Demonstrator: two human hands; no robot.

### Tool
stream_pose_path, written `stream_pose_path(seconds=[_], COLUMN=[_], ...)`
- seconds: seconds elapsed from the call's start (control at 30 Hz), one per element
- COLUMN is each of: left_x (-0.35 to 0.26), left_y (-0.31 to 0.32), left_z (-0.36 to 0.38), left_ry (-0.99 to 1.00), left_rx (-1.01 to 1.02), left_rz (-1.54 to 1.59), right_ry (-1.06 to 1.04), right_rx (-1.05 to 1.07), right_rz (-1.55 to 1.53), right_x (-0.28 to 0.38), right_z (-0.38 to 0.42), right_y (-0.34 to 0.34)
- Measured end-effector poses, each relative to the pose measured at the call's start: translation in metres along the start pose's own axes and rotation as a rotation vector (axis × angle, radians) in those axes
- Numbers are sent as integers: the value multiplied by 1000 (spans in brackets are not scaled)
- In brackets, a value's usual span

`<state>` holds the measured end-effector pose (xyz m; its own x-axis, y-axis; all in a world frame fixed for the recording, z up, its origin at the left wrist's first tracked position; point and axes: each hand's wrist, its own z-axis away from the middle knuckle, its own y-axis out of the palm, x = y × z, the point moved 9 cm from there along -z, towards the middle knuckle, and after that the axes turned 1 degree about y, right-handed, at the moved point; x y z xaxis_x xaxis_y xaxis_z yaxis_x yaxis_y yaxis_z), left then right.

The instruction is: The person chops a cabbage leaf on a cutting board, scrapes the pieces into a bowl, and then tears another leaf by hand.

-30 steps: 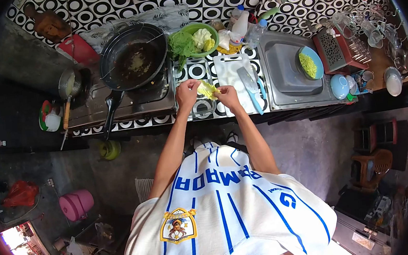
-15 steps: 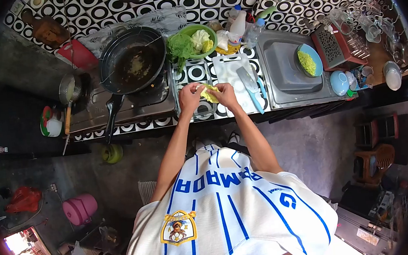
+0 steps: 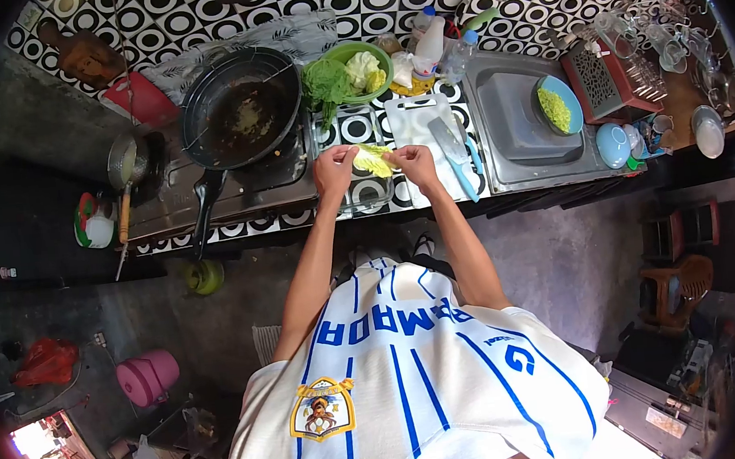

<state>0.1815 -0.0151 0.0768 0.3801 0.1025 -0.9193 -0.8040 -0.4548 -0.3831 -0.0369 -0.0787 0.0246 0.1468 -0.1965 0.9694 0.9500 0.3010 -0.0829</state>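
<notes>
A pale yellow-green cabbage leaf (image 3: pixel 373 160) is stretched between my two hands above the front of the counter. My left hand (image 3: pixel 335 173) pinches its left edge, and my right hand (image 3: pixel 415 168) pinches the right edge. Under the leaf lies a clear glass dish (image 3: pixel 368 199), partly covered by the hands. Just right of my right hand is a white cutting board (image 3: pixel 411 122) with a knife (image 3: pixel 450 145) on it. Behind the hands, a green bowl (image 3: pixel 341 55) holds leafy greens (image 3: pixel 327 82) and pale cabbage (image 3: pixel 363 71).
To the left, a large black wok (image 3: pixel 241 108) sits on the stove, its handle toward me. A sink (image 3: pixel 522 120) on the right holds a blue bowl (image 3: pixel 567 90) of chopped greens. Bottles (image 3: pixel 430 43) stand by the wall. A strainer (image 3: pixel 126 160) lies far left.
My hands have moved slightly apart. The leaf, bunched between the fingers before, is now spread flatter and wider.
</notes>
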Motion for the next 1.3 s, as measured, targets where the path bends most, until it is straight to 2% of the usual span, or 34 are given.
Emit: stream_pose_path(seconds=[0.17,0.27,0.37,0.47,0.5,0.57,0.63,0.7,0.8,0.9,1.07,1.2,1.3], left_x=[-4,-2,-4,9,7,2,-6,-9,14,34,39,9,-9], left_y=[-5,-6,-8,-2,2,9,9,12,27,24,24,21,16], left_z=[0,-1,-1,-5,-4,-1,3,5,7,4,0,2,4], left_ry=[-34,-14,-26,-6,-17,-37,-34,10,-68,-108,-38,-2,-30], left_rx=[-72,-69,-49,-17,40,149,145,120,240,191,146,149,207], left_rz=[11,-4,32,104,132,187,266,321,380,272,229,397,305], right_ry=[52,22,-110,-310,-313,-206,-74,-99,-78,-56,37,50,47], right_rx=[79,46,-190,-122,-118,23,133,152,203,244,276,243,252], right_rz=[-84,-48,252,278,260,201,198,105,81,-17,-164,-124,-116], right_x=[-2,-5,21,39,57,40,29,33,35,30,22,26,24], right_z=[2,-1,9,8,17,2,-6,-6,-3,1,7,11,12], right_y=[8,4,-5,13,19,29,39,44,49,51,52,49,48])
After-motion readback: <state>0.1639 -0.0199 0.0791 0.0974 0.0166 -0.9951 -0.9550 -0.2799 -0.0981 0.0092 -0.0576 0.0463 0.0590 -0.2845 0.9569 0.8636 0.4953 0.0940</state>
